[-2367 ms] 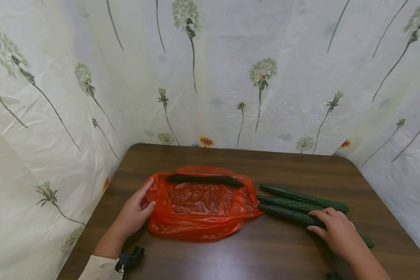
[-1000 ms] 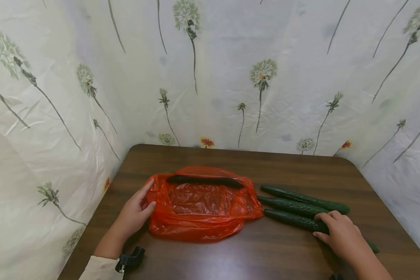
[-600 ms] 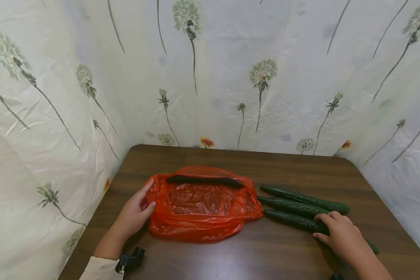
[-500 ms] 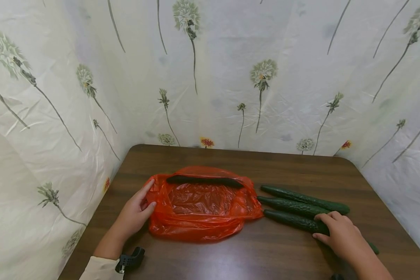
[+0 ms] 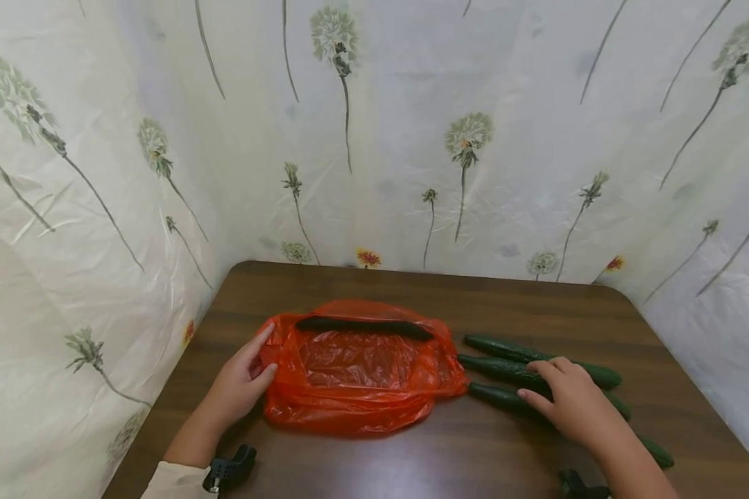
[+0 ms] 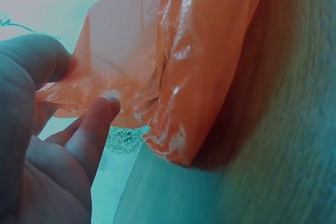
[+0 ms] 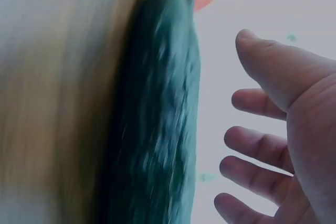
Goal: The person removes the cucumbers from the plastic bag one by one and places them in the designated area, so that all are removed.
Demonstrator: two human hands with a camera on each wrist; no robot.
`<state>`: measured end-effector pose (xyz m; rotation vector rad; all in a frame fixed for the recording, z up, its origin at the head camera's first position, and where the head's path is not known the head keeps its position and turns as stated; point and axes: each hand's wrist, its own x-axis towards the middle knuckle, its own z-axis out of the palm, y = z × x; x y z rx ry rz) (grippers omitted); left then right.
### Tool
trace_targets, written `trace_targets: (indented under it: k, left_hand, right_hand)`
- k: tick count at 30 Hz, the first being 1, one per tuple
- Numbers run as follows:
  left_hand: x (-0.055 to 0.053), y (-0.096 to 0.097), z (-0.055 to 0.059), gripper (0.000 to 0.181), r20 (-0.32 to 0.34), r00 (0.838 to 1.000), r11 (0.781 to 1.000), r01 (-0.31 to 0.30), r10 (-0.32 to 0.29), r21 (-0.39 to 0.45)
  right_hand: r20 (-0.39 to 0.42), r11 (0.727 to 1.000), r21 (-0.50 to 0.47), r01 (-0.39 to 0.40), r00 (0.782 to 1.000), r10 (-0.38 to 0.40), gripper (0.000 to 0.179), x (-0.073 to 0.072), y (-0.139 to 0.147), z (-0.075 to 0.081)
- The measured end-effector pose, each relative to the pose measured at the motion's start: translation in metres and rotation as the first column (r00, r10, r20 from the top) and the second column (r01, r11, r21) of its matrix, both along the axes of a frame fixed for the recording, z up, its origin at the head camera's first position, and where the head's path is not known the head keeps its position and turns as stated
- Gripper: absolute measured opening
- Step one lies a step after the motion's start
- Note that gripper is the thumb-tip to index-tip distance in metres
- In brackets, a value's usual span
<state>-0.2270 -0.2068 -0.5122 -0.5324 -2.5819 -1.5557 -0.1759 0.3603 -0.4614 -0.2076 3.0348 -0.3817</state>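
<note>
A red plastic bag point(image 5: 356, 412) lies on the table with its mouth spread, one dark cucumber point(image 5: 362, 326) showing along its far side. My left hand point(image 5: 240, 374) holds the bag's left rim; the left wrist view shows thin film point(image 6: 118, 51) between thumb and fingers. To the bag's right are three more cucumbers: a front one point(image 5: 496, 395), a middle one point(image 5: 496, 365) and a back one point(image 5: 602, 376). My right hand point(image 5: 571, 398) is over the front and middle ones, hiding parts of them. In the right wrist view its spread fingers are apart from a cucumber point(image 7: 157, 108).
The brown wooden table point(image 5: 412, 464) has rounded far corners. Behind it and at both sides hangs a pale curtain point(image 5: 399, 138) printed with dandelions. A black wrist device point(image 5: 231, 468) sits at the left sleeve point(image 5: 177, 479), another point(image 5: 580, 485) by the right forearm.
Earlier my right hand gripped the front cucumber and drew it slightly right, away from the bag. Now it has let go and moved left. My left hand stays at the bag's rim.
</note>
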Motion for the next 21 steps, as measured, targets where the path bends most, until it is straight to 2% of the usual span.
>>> trace_targets:
  k: [8, 16, 21]
  left_hand:
    - [0.001, -0.001, 0.0, 0.075, 0.018, 1.0, 1.0, 0.004, -0.004, 0.014]
    - [0.0, -0.001, -0.002, 0.073, -0.001, 1.0, 1.0, 0.01, -0.01, 0.007]
    - [0.0, 0.002, -0.001, 0.072, 0.003, 1.0, 1.0, 0.015, -0.015, 0.017]
  right_hand:
    - [-0.06, 0.992, -0.056, -0.112, 0.992, 0.108, 0.051, -0.019, -0.061, 0.003]
    - [-0.083, 0.967, -0.085, -0.242, 0.968, 0.235, 0.046, -0.045, -0.123, 0.0]
    - [-0.059, 0.954, -0.084, -0.287, 0.957, 0.283, 0.05, -0.059, -0.152, -0.002]
